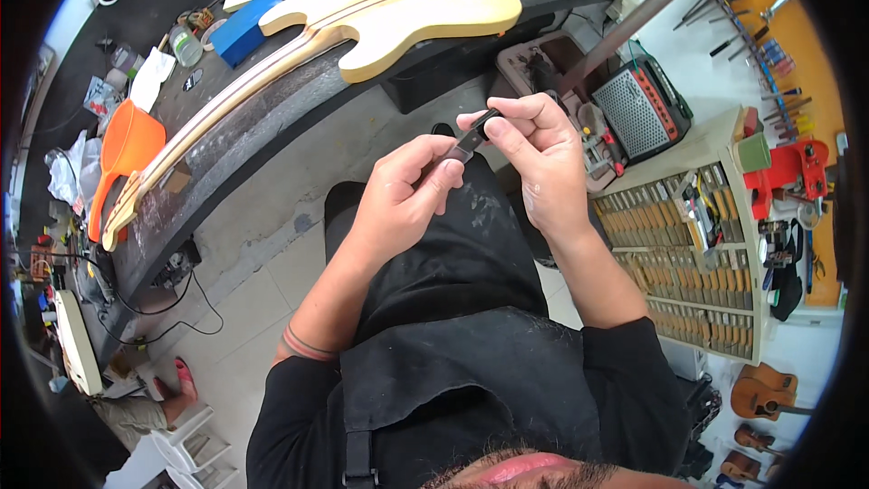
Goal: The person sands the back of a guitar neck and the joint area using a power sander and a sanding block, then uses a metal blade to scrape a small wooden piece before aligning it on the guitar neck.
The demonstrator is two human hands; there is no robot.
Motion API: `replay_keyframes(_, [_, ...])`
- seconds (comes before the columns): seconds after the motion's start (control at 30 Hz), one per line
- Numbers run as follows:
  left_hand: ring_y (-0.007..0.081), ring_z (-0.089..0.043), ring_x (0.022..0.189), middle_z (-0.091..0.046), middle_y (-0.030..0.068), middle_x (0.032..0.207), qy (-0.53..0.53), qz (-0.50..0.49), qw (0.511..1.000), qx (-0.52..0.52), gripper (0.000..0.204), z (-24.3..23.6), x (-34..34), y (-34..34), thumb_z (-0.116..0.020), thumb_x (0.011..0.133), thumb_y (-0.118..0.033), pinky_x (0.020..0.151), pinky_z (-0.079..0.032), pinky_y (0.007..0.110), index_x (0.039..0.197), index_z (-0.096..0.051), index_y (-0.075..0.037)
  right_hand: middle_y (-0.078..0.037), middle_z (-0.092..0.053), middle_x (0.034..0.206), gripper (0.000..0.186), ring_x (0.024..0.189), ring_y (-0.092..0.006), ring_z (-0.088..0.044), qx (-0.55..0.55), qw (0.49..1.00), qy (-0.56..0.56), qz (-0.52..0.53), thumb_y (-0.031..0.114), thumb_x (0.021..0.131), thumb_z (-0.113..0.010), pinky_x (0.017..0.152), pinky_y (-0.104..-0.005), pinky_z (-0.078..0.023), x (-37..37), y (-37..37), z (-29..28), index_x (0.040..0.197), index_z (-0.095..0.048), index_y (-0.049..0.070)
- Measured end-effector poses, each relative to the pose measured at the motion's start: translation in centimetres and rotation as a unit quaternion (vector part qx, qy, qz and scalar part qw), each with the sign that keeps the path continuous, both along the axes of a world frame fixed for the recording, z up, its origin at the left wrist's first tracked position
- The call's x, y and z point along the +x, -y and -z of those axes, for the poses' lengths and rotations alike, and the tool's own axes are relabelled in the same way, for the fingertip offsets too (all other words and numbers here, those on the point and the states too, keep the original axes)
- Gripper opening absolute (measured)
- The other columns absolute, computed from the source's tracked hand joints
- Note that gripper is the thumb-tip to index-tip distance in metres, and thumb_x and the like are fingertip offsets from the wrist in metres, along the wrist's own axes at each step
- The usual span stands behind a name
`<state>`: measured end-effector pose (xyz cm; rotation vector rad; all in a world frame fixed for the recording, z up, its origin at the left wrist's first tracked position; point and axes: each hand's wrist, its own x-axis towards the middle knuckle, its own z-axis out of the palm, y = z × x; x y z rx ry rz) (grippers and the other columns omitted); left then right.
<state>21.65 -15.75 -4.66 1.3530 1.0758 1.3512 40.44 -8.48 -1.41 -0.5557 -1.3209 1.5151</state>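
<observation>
Between my two hands is a small dark strip-shaped piece [472, 137] with a greyish end; I cannot make out its kind. My left hand [405, 188] pinches the grey end between thumb and fingers. The black upper end is pinched by the thumb and fingers of my right hand [547, 160]. Both hands hold it in the air above my black apron [444, 263], apart from the bench. On the bench ahead lies a pale wooden guitar body [425, 0] with darker stripes down its middle, its long neck [226, 109] running to the near left.
The dark workbench [281, 122] curves across the far left, holding a blue block [244, 29], an orange scoop [131, 140] and a clear jar [186, 45]. To the right stand an amplifier [638, 109] and a rack of wooden-handled tools [697, 263]. A person's leg [172, 407] shows lower left.
</observation>
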Motion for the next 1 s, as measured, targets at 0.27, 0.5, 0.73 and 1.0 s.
replay_keyframes(0.27, [0.0046,-0.058,0.066,-0.073,0.0050,0.091,0.034,0.007,0.999,-0.009,0.017,-2.1,4.9,-2.0,-0.067,0.110,-0.005,0.056,-0.043,0.021,0.125,-0.064,0.002,-0.011,-0.079,0.120,0.018,0.107,-0.0105,-0.073,0.039,0.994,0.025,0.103,0.003,0.110,-0.068,0.093,-0.0269,-0.060,3.3,0.6,2.7,0.126,-0.074,-0.002])
replay_keyframes(0.5, [0.0042,-0.060,0.067,-0.073,0.0066,0.091,-0.010,0.021,1.000,-0.012,0.013,-0.4,8.9,-4.4,-0.067,0.108,0.001,0.054,-0.044,0.019,0.120,-0.062,0.000,-0.001,-0.071,0.101,0.023,0.089,-0.0061,-0.066,0.011,0.983,0.044,0.177,0.006,0.109,-0.072,0.082,-0.0247,-0.057,7.0,1.5,4.1,0.131,-0.069,0.000])
replay_keyframes(0.73, [0.0049,-0.060,0.067,-0.074,0.0080,0.091,-0.063,0.108,0.991,-0.044,0.014,-0.8,15.2,-5.3,-0.068,0.107,0.001,0.055,-0.045,0.021,0.119,-0.062,0.000,0.002,-0.069,0.101,0.022,0.092,-0.0034,-0.062,-0.038,0.964,-0.003,0.264,0.007,0.108,-0.073,0.083,-0.0234,-0.053,13.0,3.3,6.2,0.128,-0.069,-0.001])
replay_keyframes(1.0, [0.0068,-0.058,0.062,-0.074,0.0075,0.086,-0.120,0.143,0.981,-0.045,0.023,-0.4,17.9,-5.8,-0.071,0.106,-0.003,0.054,-0.044,0.023,0.124,-0.058,-0.001,0.005,-0.067,0.093,0.016,0.084,-0.0017,-0.056,-0.021,0.943,0.041,0.330,0.010,0.109,-0.072,0.073,-0.0228,-0.048,15.9,4.0,7.2,0.121,-0.075,-0.001])
